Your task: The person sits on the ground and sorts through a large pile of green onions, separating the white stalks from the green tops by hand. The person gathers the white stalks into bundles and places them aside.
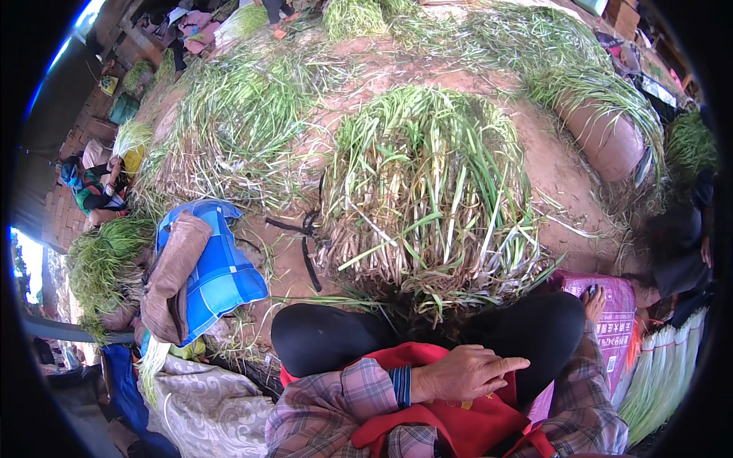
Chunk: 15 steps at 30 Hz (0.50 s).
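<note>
My left hand (467, 372) hovers over my lap above a red apron (464, 421), its index finger stretched to the right and nothing in it. Resting on a purple printed sack (613, 320) at the right is my right hand (594, 302), fingers spread a little, with no object seen in its grasp. Before my knees lies a big heap of green leafy stalks (424, 200), their pale root ends and dry brown leaves towards me. Bundled pale-stemmed stalks (667, 366) lie in a row to the right of the sack.
A blue checked cushion (220, 275) with a brown rolled cloth (180, 263) lies at the left. Black straps (309, 232) lie on the earth floor. More stalk heaps (235, 126) spread beyond. A person (94, 186) sits at far left; another, in dark clothes (678, 252), is at the right.
</note>
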Tool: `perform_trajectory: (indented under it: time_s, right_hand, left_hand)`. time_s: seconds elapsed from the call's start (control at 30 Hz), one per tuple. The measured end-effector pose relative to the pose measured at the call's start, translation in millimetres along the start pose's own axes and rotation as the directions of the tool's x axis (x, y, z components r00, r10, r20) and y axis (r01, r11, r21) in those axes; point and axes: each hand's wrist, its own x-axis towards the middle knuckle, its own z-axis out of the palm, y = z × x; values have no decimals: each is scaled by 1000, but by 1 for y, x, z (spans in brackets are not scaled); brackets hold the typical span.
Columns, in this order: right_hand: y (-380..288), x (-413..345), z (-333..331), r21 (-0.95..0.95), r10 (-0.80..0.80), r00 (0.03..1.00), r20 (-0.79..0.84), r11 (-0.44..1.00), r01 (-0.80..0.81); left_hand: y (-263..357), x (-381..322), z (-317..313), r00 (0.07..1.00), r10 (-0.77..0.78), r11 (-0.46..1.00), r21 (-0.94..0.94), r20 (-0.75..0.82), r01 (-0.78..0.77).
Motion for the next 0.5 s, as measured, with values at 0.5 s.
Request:
perform_trajectory:
  time_s: [0.5]
  right_hand:
    - [46,-54,29,77,95,992,-89,993,-88]
  left_hand:
    - [-6,-16,-16,969,-242,970,28,56,241]
